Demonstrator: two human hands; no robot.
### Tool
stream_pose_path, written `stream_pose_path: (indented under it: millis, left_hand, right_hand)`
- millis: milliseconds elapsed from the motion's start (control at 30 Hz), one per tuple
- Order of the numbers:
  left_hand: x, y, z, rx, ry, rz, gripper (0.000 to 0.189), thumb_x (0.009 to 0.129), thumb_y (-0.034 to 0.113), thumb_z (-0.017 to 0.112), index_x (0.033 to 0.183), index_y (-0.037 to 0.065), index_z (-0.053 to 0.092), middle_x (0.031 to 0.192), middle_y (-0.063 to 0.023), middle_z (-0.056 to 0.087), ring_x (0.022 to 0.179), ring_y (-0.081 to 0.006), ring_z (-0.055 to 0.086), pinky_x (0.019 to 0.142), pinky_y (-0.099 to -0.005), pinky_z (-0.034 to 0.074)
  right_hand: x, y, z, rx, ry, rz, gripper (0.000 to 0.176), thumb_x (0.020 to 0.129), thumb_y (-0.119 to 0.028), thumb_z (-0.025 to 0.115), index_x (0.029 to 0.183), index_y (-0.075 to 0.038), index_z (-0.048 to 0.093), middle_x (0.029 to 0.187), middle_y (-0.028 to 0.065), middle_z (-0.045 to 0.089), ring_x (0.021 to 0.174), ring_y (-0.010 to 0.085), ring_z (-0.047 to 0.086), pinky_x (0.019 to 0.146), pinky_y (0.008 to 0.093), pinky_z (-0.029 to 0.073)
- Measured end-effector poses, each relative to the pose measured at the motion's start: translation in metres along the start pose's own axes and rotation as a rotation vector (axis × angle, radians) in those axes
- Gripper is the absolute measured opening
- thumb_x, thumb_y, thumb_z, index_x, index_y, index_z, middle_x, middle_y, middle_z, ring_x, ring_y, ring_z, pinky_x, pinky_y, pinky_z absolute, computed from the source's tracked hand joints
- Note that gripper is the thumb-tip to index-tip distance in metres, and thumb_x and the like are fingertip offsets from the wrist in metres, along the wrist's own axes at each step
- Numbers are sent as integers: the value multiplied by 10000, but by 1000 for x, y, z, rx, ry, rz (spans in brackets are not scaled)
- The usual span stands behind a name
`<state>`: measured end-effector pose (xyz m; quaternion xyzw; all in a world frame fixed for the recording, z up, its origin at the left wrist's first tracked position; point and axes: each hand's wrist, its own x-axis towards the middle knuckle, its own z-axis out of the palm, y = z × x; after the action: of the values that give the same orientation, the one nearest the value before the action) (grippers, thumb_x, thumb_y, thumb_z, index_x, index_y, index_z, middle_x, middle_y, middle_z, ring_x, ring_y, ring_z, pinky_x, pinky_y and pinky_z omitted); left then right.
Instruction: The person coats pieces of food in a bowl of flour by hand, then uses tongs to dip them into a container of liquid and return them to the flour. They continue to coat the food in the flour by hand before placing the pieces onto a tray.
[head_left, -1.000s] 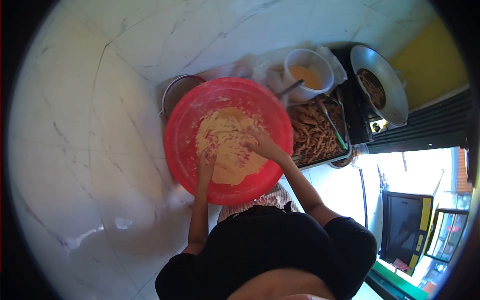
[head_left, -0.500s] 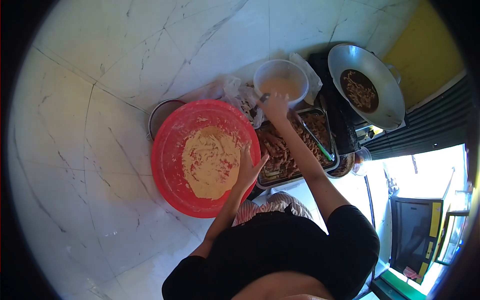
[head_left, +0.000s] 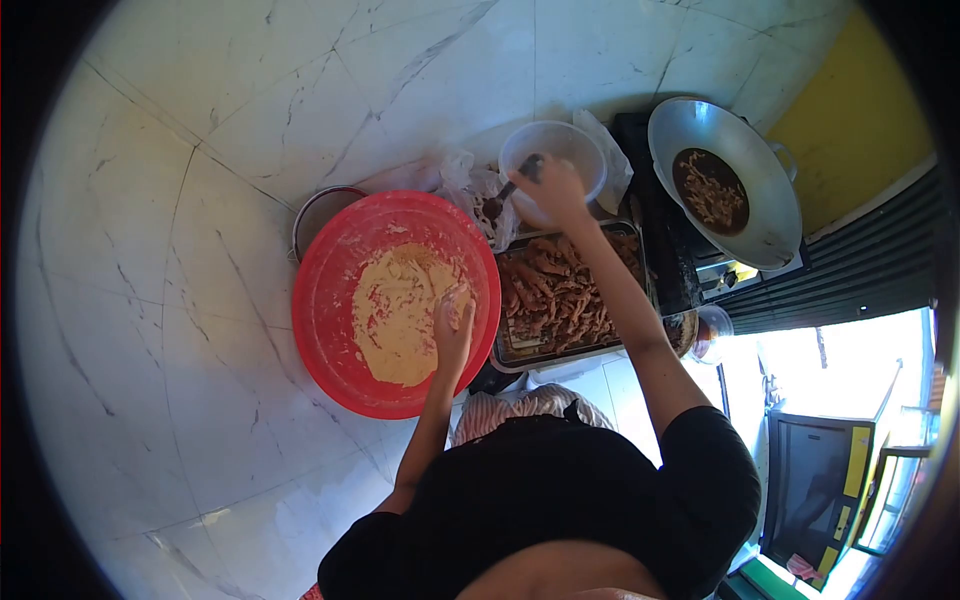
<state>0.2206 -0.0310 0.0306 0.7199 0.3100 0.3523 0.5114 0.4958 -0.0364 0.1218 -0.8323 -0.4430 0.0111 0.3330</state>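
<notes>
while the left hand (head_left: 452, 325) lies open in the red basin (head_left: 318, 300), the outstretched right hand (head_left: 555, 190) grips a ladle (head_left: 505, 195).

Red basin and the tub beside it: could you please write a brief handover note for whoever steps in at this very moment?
Left hand: open, resting in the batter at the right side of the red basin.
Right hand: closed on a ladle at the rim of the pale tub.
Nearby: tray of fried strips right of the basin; wok with pieces in oil beyond it.
Done: a batch lies fried in the tray; the batter looks mixed to a thick paste.
Left: probably ladle from the tub into the basin, then mix; watch the wok.
</notes>
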Motion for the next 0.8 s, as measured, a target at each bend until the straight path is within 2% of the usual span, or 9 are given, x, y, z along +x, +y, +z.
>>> stream_pose_path:
  millis: [100, 167, 233, 333, 400, 500, 533, 667, 800]
  left_hand:
    - [5, 7, -11, -182, -23, -88, 313, 891, 170, 514, 1141, -17, 485, 1168, -120, 508, 1075, -190, 491, 930, -300, 363]
    - [13, 5, -21, -310, -85, -125, 317, 887, 127, 519, 1164, -17, 468, 1159, -121, 511, 1079, -187, 503, 908, -304, 397]
    - [24, 28, -26, -397, -99, -99, 393, 895, 247, 512, 1174, -24, 458, 1137, -143, 526, 1070, -201, 514, 908, -307, 403]
    - [44, 54, -36, -470, -195, -395, 511, 881, 421, 483, 1197, 21, 456, 1166, -156, 512, 1099, -224, 501, 899, -327, 404]
    - [55, 56, -40, -913, -100, -693, 582, 844, 540, 456, 1161, 53, 479, 1089, -144, 554, 1040, -241, 539, 852, -350, 437]
    - [62, 34, -56, -1321, -272, -517, 542, 845, 531, 455, 1100, 55, 497, 988, -131, 582, 908, -237, 591, 800, -374, 490]
    - [54, 59, -59, -1271, -162, -528, 486, 815, 536, 504, 970, 76, 533, 889, -101, 594, 761, -213, 611, 692, -338, 533]
    - [37, 45, -78, -1231, -46, -702, 358, 802, 486, 555, 813, 128, 554, 803, -72, 587, 650, -171, 598, 584, -226, 529]
    - [22, -1, -91, -1215, -33, -592, 388, 815, 458, 543, 955, 97, 510, 874, -74, 567, 669, -172, 581, 553, -293, 513]
  right_hand:
    - [-4, -31, -40, -63, 8, -81, 616, 754, -517, 576, 1006, 43, 523, 867, 214, 606, 935, 392, 537, 912, 453, 353]
    - [-17, -56, -56, -82, 273, -312, 525, 752, -473, 606, 1017, -27, 526, 941, 175, 603, 986, 370, 526, 952, 452, 325]
    - [-27, -79, -65, 28, 189, -422, 497, 742, -435, 631, 1056, -64, 522, 1007, 155, 585, 1044, 349, 498, 977, 462, 302]
    - [-46, -102, -46, 139, 54, -630, 480, 730, -371, 663, 1106, -117, 506, 1127, 131, 535, 1125, 326, 453, 1009, 489, 259]
    - [-63, -109, -23, 148, -3, -737, 478, 728, -346, 670, 1119, -133, 495, 1180, 128, 502, 1148, 323, 435, 1017, 506, 239]
    - [-90, -116, 17, 65, -182, -895, 489, 714, -322, 682, 1127, -139, 496, 1289, 120, 409, 1197, 311, 392, 1023, 502, 244]
    - [-100, -118, 26, 169, -294, -904, 518, 694, -270, 686, 1155, -158, 477, 1312, 113, 384, 1221, 307, 361, 1022, 471, 266]
    - [-128, -122, 52, 404, -586, -904, 592, 669, -238, 708, 1199, -185, 450, 1356, 95, 335, 1262, 321, 300, 1001, 417, 330]
    - [-153, -136, 54, 559, -572, -817, 569, 684, -265, 716, 1181, -162, 459, 1312, 104, 373, 1235, 303, 341, 943, 400, 384]
